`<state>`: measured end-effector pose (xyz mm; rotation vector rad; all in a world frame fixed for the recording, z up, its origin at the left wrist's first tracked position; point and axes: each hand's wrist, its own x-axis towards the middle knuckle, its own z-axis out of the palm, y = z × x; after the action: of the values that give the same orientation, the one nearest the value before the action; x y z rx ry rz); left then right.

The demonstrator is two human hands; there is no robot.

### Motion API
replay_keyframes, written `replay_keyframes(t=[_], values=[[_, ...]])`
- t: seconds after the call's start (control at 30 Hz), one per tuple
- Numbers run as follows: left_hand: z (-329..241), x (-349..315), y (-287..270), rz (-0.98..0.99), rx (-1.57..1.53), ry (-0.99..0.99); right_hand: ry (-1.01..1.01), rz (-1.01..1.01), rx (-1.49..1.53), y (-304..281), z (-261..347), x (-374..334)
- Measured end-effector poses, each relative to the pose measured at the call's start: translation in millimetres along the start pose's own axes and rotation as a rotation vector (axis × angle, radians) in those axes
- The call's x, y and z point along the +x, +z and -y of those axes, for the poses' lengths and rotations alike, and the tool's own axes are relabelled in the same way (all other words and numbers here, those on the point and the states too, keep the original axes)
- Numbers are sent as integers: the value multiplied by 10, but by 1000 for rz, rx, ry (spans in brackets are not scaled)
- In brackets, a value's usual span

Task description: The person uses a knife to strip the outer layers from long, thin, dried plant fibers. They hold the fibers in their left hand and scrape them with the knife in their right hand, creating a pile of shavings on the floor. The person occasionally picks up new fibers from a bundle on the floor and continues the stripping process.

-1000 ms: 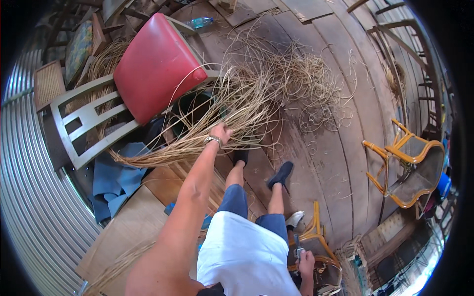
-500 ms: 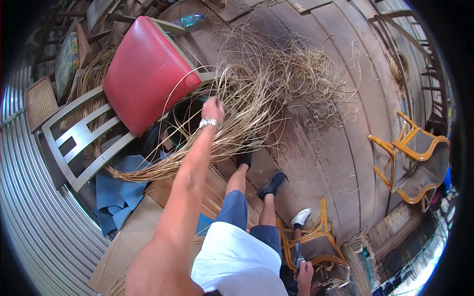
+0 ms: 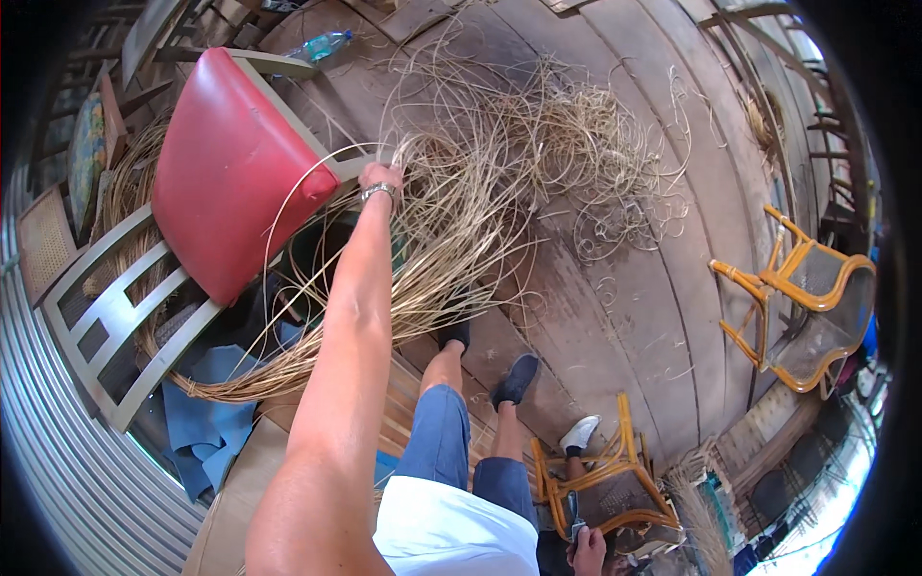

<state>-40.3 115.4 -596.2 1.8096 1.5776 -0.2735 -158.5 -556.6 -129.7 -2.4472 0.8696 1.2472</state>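
Head view: cane strands (image 3: 451, 250) on flr beside red-seat chair (image 3: 240, 173), prob. light, springy, best gripped at gathered end (image 3: 216, 391); L hand (image 3: 381, 176) curled, can't tell on what; R hand (image 3: 588, 552) wrapped around small tool (image 3: 576, 518).

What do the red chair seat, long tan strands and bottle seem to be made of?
Red chair seat: probably vinyl or leather, glossy, with smooth highlights. Long tan strands: likely rattan or cane, unpainted, given their natural colour and curls. Bottle: apparently clear, shiny plastic, see-through and bluish.
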Motion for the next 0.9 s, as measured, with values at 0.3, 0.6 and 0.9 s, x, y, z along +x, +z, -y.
replay_keyframes(t=[0.3,0.6,0.9], values=[[-284,-1628,-718,-517,-280,688,-133,166,84,-151,362,-24],[-402,-4757,-122,1031,417,873,-633,135,119,-577,1945,-76],[-1422,-6205,-255,787,-32,893,-1169,-56,-260,-995,1862,775]])
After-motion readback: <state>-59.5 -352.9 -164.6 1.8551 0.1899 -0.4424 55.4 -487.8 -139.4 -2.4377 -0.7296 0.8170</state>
